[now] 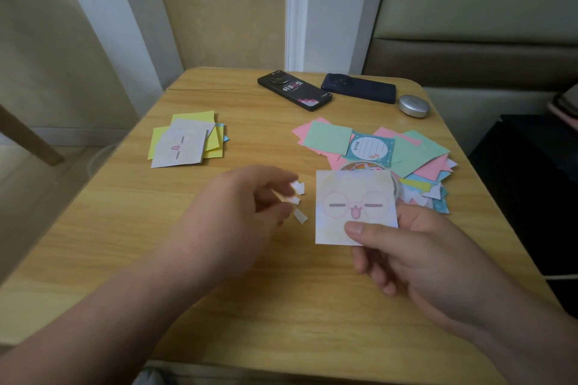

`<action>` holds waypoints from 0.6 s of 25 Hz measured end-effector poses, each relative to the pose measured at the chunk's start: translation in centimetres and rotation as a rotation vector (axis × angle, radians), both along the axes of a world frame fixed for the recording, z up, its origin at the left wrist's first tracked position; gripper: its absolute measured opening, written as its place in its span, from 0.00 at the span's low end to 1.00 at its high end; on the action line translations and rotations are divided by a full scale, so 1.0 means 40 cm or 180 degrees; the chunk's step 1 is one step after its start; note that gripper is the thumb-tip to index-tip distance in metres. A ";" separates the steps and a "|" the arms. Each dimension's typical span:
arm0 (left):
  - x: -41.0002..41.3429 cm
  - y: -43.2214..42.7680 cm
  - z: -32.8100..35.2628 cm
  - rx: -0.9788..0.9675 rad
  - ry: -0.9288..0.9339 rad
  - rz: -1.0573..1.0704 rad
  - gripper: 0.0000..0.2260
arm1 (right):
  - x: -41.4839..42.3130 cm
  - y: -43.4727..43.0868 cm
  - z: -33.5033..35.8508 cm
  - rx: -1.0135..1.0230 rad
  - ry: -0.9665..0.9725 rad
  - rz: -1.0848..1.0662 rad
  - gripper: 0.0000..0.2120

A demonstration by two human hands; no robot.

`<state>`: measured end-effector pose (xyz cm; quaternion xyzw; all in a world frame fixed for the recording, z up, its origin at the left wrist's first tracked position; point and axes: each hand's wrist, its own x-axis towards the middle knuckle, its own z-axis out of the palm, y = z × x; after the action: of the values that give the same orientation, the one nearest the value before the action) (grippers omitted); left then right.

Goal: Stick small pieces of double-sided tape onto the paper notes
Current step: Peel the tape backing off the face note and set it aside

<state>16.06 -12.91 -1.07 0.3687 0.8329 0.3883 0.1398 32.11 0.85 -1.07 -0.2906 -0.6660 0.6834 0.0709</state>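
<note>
Over the middle of the surface [125, 244], the right hand [416, 262] pinches a pale square note [353, 197] printed with a pink bespectacled face. Beside it, the left hand [237, 216] pinches small white tape pieces [297, 187].

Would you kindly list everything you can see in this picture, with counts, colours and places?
table: one, light wood, under everything
phones: two, black and dark blue, far edge
case: one, silver, right of the phones
left stack: several notes, yellow with a white face note on top, left of centre
right pile: many notes, pink, green, blue, right side
tape roll: one, pale, mostly hidden behind the held note
held note: one, white with a pink face, in the right hand
tape pieces: three, white, at the left fingertips
left hand: pinches a tape piece
right hand: grips the held note
</note>
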 end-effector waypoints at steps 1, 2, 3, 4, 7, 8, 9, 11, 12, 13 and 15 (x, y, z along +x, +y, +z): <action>0.004 0.000 0.005 -0.0019 -0.0077 0.0081 0.09 | 0.000 -0.001 0.001 -0.0004 -0.0004 0.0002 0.08; 0.005 -0.001 0.005 0.0003 -0.0213 0.0156 0.08 | 0.000 -0.002 0.001 -0.0013 -0.0001 0.0002 0.07; 0.008 -0.001 0.008 0.0082 -0.0357 0.0239 0.07 | 0.001 -0.004 0.003 -0.0020 0.0000 0.0000 0.07; 0.009 0.001 0.007 0.0151 -0.0492 0.0254 0.07 | 0.000 -0.005 0.003 -0.0018 -0.0001 -0.0006 0.06; 0.025 0.009 0.019 0.0308 -0.0751 0.0278 0.06 | 0.000 -0.007 0.003 0.0006 0.0010 -0.0026 0.08; 0.030 0.009 0.024 0.0326 -0.0818 0.0258 0.05 | -0.002 -0.008 0.003 -0.0002 0.0023 -0.0029 0.09; 0.033 0.009 0.027 0.0327 -0.0858 0.0243 0.06 | -0.002 -0.008 0.003 -0.0019 0.0038 -0.0036 0.10; 0.031 0.009 0.032 0.0366 -0.0960 0.0274 0.07 | -0.002 -0.007 0.004 -0.0050 0.0069 -0.0054 0.11; 0.028 0.008 0.033 0.0393 -0.1033 0.0298 0.08 | 0.000 -0.006 0.004 -0.0064 0.0096 -0.0055 0.12; 0.026 0.007 0.034 0.0385 -0.1059 0.0338 0.09 | 0.001 -0.005 0.006 -0.0081 0.0142 -0.0036 0.14; 0.028 0.003 0.042 0.0289 -0.0995 0.0393 0.10 | 0.002 -0.005 0.011 -0.0114 0.0244 -0.0018 0.17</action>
<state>17.20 -12.80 0.61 0.2579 0.8036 0.4861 0.2268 32.17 0.66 -0.62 -0.2673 -0.6496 0.7056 0.0931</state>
